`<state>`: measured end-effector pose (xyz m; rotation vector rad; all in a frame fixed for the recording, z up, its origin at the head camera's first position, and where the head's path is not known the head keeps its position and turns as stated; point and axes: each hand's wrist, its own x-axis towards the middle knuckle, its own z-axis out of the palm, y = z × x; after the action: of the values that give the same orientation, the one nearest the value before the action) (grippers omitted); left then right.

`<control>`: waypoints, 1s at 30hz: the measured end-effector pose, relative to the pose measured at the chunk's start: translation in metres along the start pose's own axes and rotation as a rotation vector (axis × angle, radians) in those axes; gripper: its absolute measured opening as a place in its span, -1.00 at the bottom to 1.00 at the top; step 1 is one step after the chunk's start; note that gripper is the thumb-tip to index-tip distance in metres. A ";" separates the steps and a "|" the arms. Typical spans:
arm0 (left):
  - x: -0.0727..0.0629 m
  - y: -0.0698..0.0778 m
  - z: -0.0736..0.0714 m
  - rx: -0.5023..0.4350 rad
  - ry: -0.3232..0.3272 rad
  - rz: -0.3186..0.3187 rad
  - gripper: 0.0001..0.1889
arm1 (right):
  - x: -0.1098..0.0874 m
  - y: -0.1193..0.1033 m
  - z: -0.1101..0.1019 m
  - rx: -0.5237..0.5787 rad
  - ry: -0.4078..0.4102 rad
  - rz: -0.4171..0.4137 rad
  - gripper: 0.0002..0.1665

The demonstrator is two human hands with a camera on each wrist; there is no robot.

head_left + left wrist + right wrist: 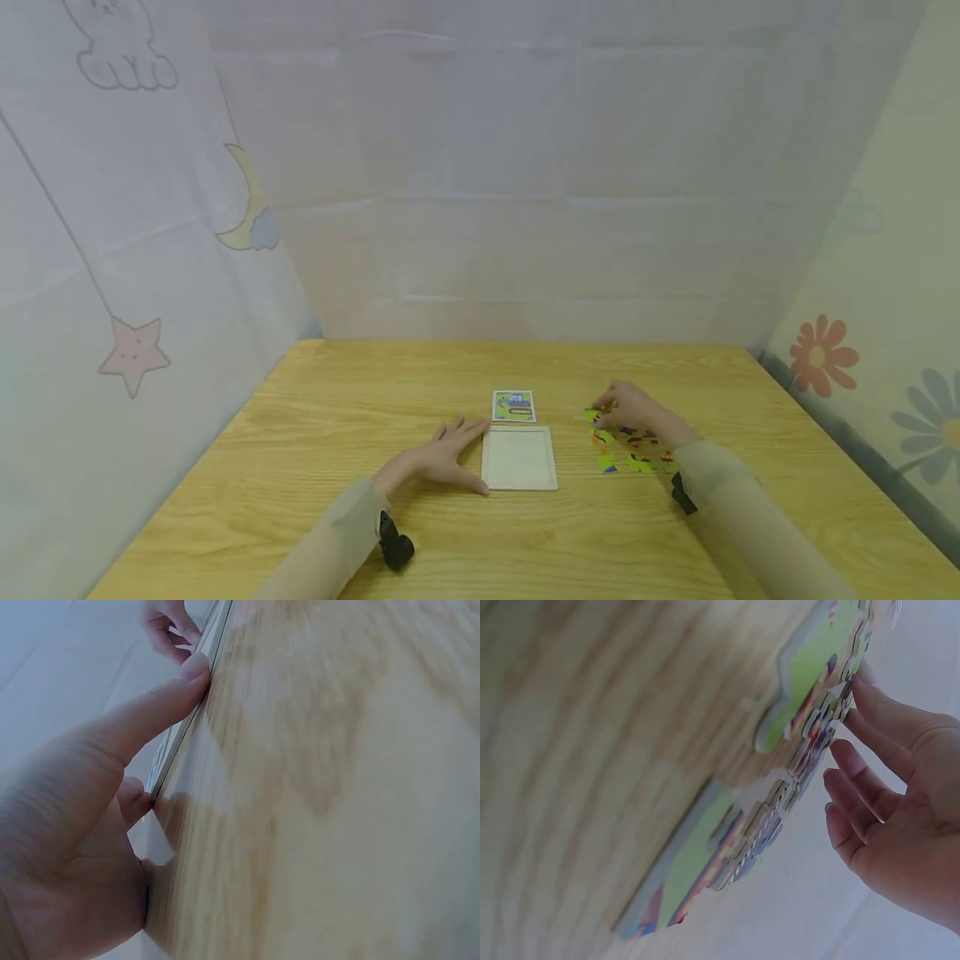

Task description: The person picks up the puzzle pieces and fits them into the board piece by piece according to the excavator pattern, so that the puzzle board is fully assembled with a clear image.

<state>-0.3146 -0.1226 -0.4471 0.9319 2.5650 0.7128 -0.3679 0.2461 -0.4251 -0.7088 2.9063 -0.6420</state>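
Note:
A pale square puzzle tray (517,460) lies flat on the wooden table, its recess bare. Along its left edge my left hand (446,460) rests with fingers spread, thumb at the near corner and fingertips at the far one. In the left wrist view the thumb (161,709) presses on the tray's rim. To the right of the tray, my right hand (633,412) reaches down over loose puzzle pieces (640,463). Its thumb and index finger are on either side of a green and purple puzzle piece (596,417); the other fingers are loosely bent in the right wrist view.
A small picture card (513,406), colourful with a white border, sits just beyond the tray. Several green pieces with orange and blue patches, such as a corner piece (607,463), lie spread near the right wrist. Printed cloth walls (480,183) enclose the table (360,375).

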 end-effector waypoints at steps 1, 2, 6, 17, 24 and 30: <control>0.000 0.000 0.000 -0.002 0.005 0.006 0.08 | 0.000 0.000 0.000 0.004 0.003 0.007 -0.57; 0.000 -0.001 0.000 -0.004 0.009 0.008 0.07 | 0.001 0.000 0.000 0.008 0.008 0.020 -0.57; 0.000 -0.003 0.001 -0.003 0.012 0.007 0.10 | 0.002 -0.001 -0.001 0.033 0.027 0.055 -0.59; 0.000 -0.001 0.000 -0.003 0.014 -0.007 0.06 | 0.001 0.005 -0.005 0.216 0.085 0.081 -0.83; -0.001 0.000 -0.001 -0.014 0.030 0.008 0.04 | -0.005 0.001 -0.012 0.225 0.126 0.106 -0.73; 0.000 -0.001 0.000 -0.009 0.032 0.001 0.04 | -0.011 0.000 -0.013 0.341 0.112 0.087 -0.64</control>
<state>-0.3149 -0.1232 -0.4475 0.9262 2.5869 0.7447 -0.3601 0.2561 -0.4131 -0.5165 2.7944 -1.1616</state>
